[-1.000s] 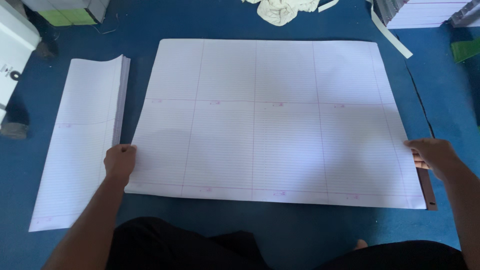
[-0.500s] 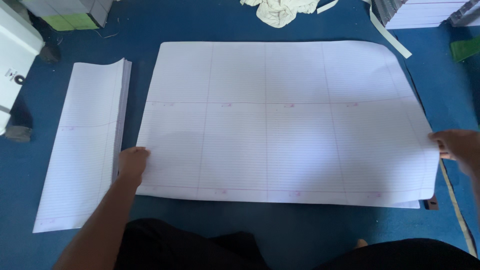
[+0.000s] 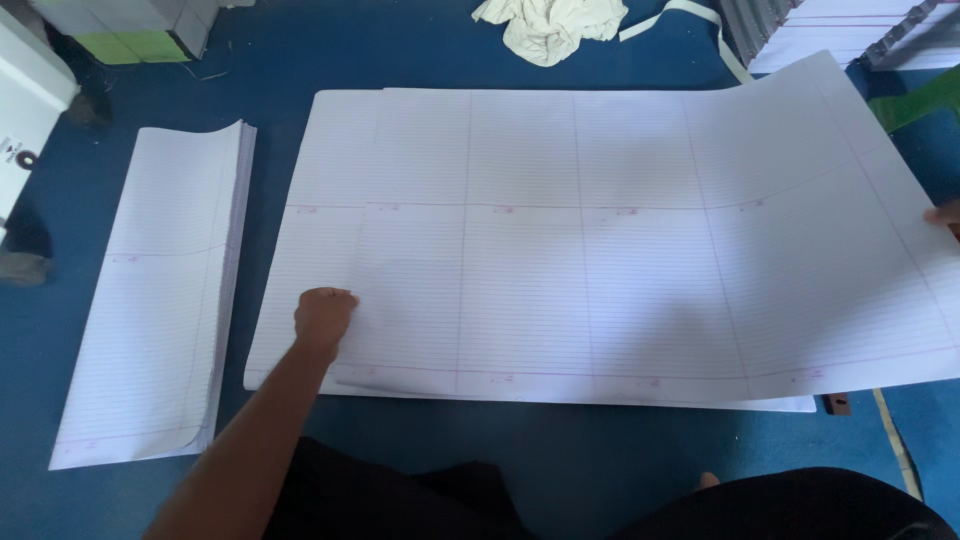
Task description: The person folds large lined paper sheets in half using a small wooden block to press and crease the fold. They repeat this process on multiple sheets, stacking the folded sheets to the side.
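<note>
A stack of large white ruled sheets (image 3: 560,300) lies spread on the blue floor in front of me. My left hand (image 3: 325,315) rests on the lower left part of the top sheet, fingers curled into a fist, pressing down. The right edge of the top sheet (image 3: 850,200) is raised and curves upward. Only a sliver of my right hand (image 3: 945,213) shows at the frame's right edge, gripping that raised edge. My dark-clothed legs fill the bottom of the view.
A narrower folded pile of ruled paper (image 3: 150,300) lies to the left. A crumpled cloth (image 3: 550,25) and paper stacks (image 3: 830,30) sit at the back. A white box (image 3: 30,100) stands far left. A small wooden piece (image 3: 835,403) pokes out under the sheets.
The top sheet's right side has lifted and shifted right. My left hand has moved from the sheet's left edge further onto it, and my right hand has gone mostly out of frame.
</note>
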